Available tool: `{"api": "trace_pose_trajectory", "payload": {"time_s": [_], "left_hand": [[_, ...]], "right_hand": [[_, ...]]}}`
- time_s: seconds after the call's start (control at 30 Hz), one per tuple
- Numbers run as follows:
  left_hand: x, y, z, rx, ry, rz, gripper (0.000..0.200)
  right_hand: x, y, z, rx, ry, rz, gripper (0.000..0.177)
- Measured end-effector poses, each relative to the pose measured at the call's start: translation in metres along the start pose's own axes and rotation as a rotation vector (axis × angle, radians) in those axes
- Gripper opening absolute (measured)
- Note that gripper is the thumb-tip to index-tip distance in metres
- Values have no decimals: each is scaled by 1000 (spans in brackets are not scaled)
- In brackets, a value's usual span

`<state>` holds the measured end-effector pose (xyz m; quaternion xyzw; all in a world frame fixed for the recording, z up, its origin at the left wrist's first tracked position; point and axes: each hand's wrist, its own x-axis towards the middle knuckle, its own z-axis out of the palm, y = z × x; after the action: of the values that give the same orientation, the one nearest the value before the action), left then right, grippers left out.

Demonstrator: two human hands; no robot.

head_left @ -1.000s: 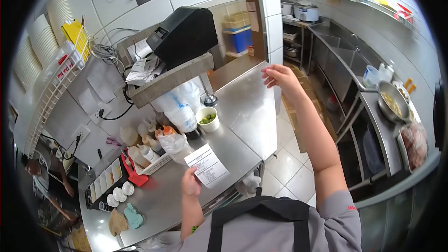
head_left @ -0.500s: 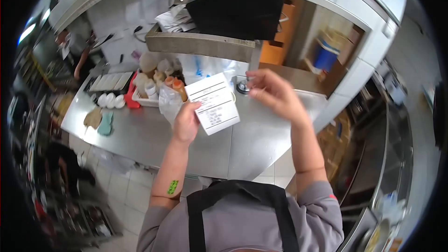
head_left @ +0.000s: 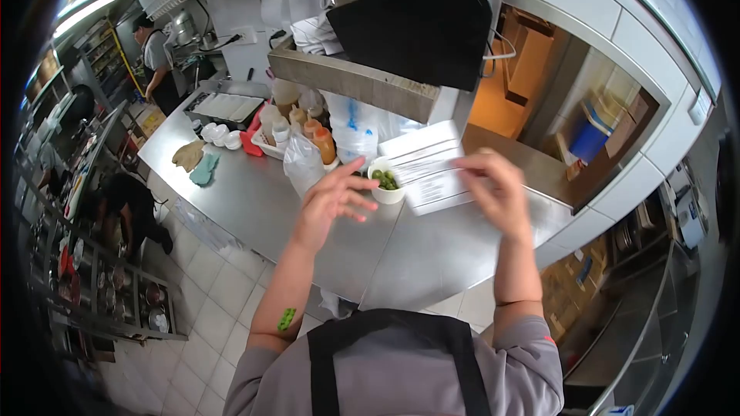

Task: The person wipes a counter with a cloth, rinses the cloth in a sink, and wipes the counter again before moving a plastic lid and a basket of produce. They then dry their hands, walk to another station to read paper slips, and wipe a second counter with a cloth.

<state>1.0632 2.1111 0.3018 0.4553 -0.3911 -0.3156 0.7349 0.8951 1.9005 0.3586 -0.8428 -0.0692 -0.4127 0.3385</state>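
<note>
Pinched at its right edge by my right hand (head_left: 497, 189), a white printed order ticket (head_left: 432, 173) hangs over the steel counter. The print is too blurred to read. My left hand (head_left: 327, 204) is empty, fingers spread, just left of a small white bowl (head_left: 388, 196). Green pieces (head_left: 384, 179), of a kind I cannot make out for sure, lie in that bowl, whose right side is partly behind the ticket. A clear plastic bag (head_left: 303, 163) and an orange-filled squeeze bottle (head_left: 324, 145) stand beyond my left fingers.
The steel counter (head_left: 331, 243) carries a basket of bottles, a black tray (head_left: 225, 108), small white cups (head_left: 220, 135) and a teal cloth (head_left: 204, 169). A black machine (head_left: 420, 27) sits on the shelf above. Two people (head_left: 156, 69) are at the left.
The ticket has passed from my left hand to my right and shifted rightward. My left hand has let go and spread its fingers. The white bowl now shows beside the ticket.
</note>
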Motion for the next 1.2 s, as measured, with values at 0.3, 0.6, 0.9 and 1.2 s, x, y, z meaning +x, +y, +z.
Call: {"api": "trace_pose_trajectory", "payload": {"time_s": [0.3, 0.6, 0.9, 1.2], "left_hand": [[-80, -34, -55, 123, 401, -218, 45], [-176, -35, -79, 305, 747, -177, 42], [-233, -13, -52, 402, 884, -414, 34], [-466, -163, -37, 282, -64, -1462, 40]], "right_hand": [[169, 31, -164, 22, 595, -315, 23], [346, 161, -175, -546, 473, 49, 23], [408, 215, -216, -924, 625, -111, 39], [142, 43, -96, -412, 304, -213, 32]]}}
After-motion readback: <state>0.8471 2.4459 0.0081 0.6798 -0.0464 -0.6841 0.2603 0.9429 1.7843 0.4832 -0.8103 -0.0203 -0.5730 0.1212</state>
